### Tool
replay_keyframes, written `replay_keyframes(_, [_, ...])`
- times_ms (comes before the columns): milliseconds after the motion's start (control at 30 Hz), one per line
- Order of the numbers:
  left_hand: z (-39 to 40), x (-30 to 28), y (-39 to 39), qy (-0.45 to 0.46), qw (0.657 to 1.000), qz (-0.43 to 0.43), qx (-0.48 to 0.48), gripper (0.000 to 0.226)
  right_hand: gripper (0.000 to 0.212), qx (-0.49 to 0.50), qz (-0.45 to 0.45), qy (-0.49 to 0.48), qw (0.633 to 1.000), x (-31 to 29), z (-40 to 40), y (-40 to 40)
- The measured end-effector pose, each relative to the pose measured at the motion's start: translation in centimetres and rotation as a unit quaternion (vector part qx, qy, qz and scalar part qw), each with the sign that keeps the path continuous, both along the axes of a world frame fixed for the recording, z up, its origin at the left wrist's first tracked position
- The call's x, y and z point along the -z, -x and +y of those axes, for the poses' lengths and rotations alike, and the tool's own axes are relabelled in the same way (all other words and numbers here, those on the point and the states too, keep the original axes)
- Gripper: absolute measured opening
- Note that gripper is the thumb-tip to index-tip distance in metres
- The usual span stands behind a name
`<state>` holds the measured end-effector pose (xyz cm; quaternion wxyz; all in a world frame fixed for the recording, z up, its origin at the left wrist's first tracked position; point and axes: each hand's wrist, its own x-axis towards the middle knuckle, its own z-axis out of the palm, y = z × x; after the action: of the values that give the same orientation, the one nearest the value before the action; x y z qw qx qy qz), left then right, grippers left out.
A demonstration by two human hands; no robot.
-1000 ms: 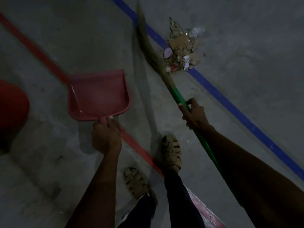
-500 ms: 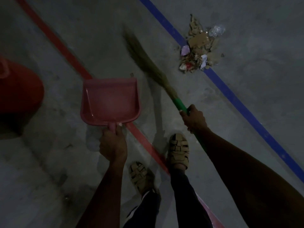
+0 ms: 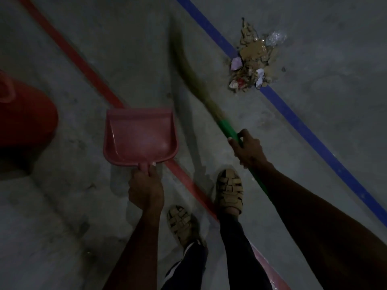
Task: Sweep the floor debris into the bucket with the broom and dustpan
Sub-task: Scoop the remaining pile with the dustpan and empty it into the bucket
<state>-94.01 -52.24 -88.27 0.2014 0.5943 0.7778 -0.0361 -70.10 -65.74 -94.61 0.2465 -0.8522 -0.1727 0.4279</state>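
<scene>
A pink dustpan (image 3: 139,136) is held by its short handle in the left hand (image 3: 146,190), whose fingers are curled tight round the handle; the pan is seen with its open mouth turned away from the person, and no debris is seen in it. The broom (image 3: 211,105) is gripped by the right hand (image 3: 249,150), the fingers and thumb being wrapped round its green handle just below the bristles; the straw bristles are blurred and are stretched up and to the left of the pile, apart from it. The debris pile (image 3: 254,62), made up of brown cardboard scraps, bits of paper and a crumpled clear wrapper, is seen lying on the grey floor (image 3: 129,49) across a blue line (image 3: 303,124); it is well apart from the dustpan, with the broom lying between the two. A red bucket (image 3: 23,114) is seen at the left edge, partly cut off, well apart from the pile and on the far side of a red line (image 3: 79,61); this red line is crossed by the dustpan. Two feet in tan sandals (image 3: 229,190) are placed beside the red line, below the hands.
</scene>
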Motion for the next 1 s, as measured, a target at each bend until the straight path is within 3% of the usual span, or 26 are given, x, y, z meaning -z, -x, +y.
replay_keyframes(133, [0.2, 0.3, 1.9, -0.004, 1.0, 0.002, -0.016, 0.056, 0.037, -0.136, -0.01, 0.047, 0.989, 1.4, 2.8, 2.6])
replay_keyframes(200, [0.3, 0.3, 2.7, -0.009, 1.0, 0.003, -0.01, 0.057, 0.039, -0.158, -0.027, 0.085, 0.983, 2.0, 3.2, 3.3])
replay_keyframes(500, [1.0, -1.1, 1.2, -0.019, 0.999, -0.006, 0.038, 0.053, 0.034, -0.007, -0.077, 0.134, 0.988, 0.4, -0.9, -0.6])
replay_keyframes(767, [1.5, -2.3, -5.9, -0.032, 0.991, -0.056, 0.119, 0.05, 0.034, 0.077, -0.102, 0.07, 0.989, -2.3, -3.3, -5.8])
replay_keyframes(1000, [0.7, -5.3, -13.5, -0.02, 0.974, -0.061, 0.219, 0.043, 0.039, 0.068, -0.249, 0.112, 0.96, -7.4, -3.9, -11.0])
